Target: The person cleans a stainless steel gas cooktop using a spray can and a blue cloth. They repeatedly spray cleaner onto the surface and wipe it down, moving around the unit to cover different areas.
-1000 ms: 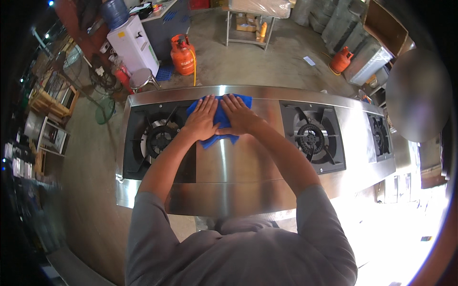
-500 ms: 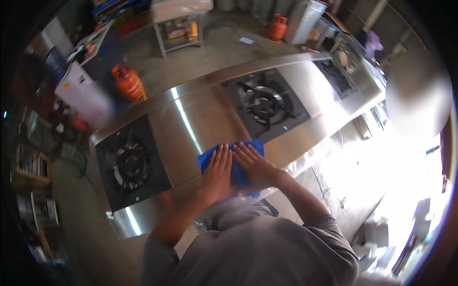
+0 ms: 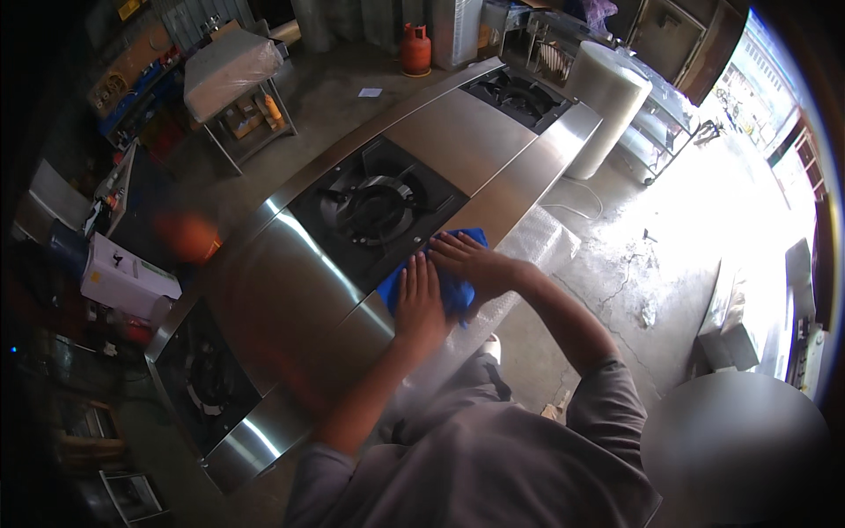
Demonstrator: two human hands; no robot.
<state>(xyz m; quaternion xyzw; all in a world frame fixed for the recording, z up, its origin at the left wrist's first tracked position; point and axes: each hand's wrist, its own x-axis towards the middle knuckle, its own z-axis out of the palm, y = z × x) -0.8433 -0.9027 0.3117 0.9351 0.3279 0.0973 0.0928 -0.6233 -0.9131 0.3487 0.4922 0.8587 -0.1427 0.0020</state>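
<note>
A blue cloth (image 3: pixel 455 296) lies on the front part of a long stainless steel gas stove (image 3: pixel 280 271), beside the near edge of the middle burner (image 3: pixel 374 207). My left hand (image 3: pixel 420 304) rests flat on the cloth's left part, fingers stretched forward. Across its right part lies my right hand (image 3: pixel 478 267), palm down with the fingers extended and angled left. Both hands press the cloth against the steel, fingertips close together. Some of the cloth is hidden beneath them.
One black burner (image 3: pixel 207 374) sits at the stove's left end, another (image 3: pixel 519 99) at its far right. Bubble wrap (image 3: pixel 537 242) hangs along the front edge, near a tall wrapped roll (image 3: pixel 607 106). Beyond stand an orange gas cylinder (image 3: pixel 416 50) and a wrapped table (image 3: pixel 231 75).
Both hands have slid the cloth rightward along the stove front, from left of the middle burner to its near right corner. The view has turned, bringing more floor at right into sight.
</note>
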